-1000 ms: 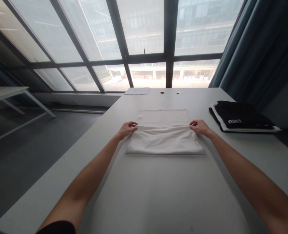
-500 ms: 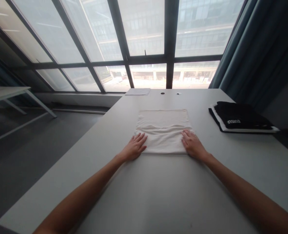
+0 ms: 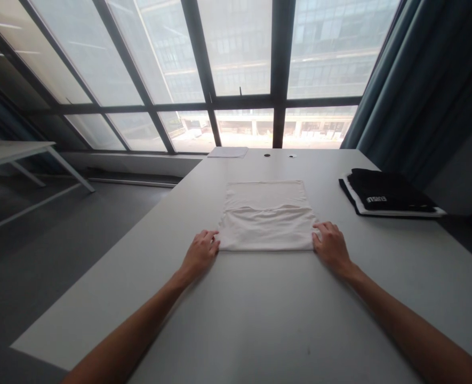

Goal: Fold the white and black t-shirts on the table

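A white T-shirt (image 3: 265,226), folded into a flat rectangle, lies on the white table (image 3: 255,309) in front of me. Its near half is doubled over, with a wavy hem across the middle and soft wrinkles below it. At the near left corner, my left hand (image 3: 200,250) has its fingers curled in and pinching the cloth's edge. My right hand (image 3: 332,246) does the same at the near right corner, thumb and fingertips closed on the side edge. Parts of the fingertips are hard to make out.
To the right sits a stack of folded black and white clothes (image 3: 391,192), white lettering on top. White sheets (image 3: 228,152) lie at the table's far end, near two cable holes. Beyond are windows and a blue curtain (image 3: 383,96); another table (image 3: 15,152) stands at left.
Both hands have slid outward from lying flat on the T-shirt to its side edges, and their fingers have curled in. More of the cloth's near part now shows.
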A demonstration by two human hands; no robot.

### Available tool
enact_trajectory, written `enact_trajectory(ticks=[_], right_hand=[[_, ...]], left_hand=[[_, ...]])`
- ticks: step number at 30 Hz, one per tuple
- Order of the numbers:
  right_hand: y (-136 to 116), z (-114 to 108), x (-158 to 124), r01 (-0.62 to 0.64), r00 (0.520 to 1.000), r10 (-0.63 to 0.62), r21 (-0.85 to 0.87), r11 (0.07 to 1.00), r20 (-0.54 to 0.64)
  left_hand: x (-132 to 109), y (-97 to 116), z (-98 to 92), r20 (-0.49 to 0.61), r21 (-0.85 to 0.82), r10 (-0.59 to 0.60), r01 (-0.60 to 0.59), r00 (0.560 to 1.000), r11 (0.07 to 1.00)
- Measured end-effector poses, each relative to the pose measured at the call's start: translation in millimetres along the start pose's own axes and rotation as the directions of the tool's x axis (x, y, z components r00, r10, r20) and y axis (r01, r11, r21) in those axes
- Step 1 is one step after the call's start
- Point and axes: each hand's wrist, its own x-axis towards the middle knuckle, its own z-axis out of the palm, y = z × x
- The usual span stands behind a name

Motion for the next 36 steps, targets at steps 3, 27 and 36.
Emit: enact_trajectory(ticks=[3,27,36], right_hand=[[11,-4,-9,-0.046,0.999,0.045,0.04,0.998,0.03],[35,-7,-29,-0.157,0.987,0.162,0.173,0.972,-0.014],[-29,12,38,0.056,0.998,-0.057,0.051,0.997,0.022]], left_hand=[[-6,-4,-6.4,0.047,-0.088,-0.044,0.048,0.998,0.995],[-26,-9,-18.3,0.034,-0.211,-0.088,0.094,0.996,0.973],[53,56,11.2,-0.055,-0.031,0.205,-0.207,0.977,0.978]])
